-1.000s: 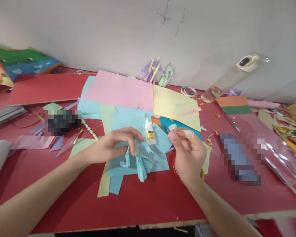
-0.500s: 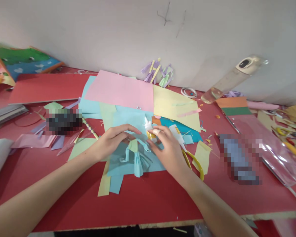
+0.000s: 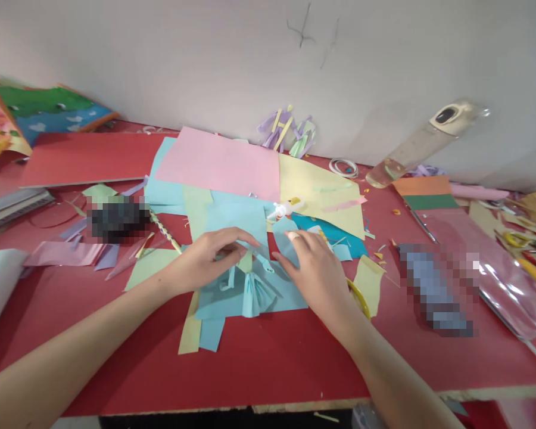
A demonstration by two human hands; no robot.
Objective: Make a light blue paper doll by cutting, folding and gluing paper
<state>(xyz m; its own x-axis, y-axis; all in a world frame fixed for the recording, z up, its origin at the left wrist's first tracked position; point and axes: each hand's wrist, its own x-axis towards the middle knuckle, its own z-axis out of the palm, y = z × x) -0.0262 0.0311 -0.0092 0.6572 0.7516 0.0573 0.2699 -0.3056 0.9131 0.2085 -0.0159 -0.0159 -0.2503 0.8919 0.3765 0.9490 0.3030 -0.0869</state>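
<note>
Red tabletop (image 3: 250,369), left hand (image 3: 208,257) curled over blue-and-green paper figure (image 3: 255,296), its grip unclear, right hand (image 3: 316,262) loosely spread, glue bottle (image 3: 287,208) beyond.

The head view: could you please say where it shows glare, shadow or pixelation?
Head view: white glare on the plastic sheet; same view: shadow on the blue paper beside the paper figure; same view: dark pixelated patch at left, bluish pixelated patch at right.

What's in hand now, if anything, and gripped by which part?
Left hand: the paper figure, apparently by its upper end, between thumb and fingers; exact contact is hidden. Right hand: nothing visibly held, thumb and fingers apart.
</note>
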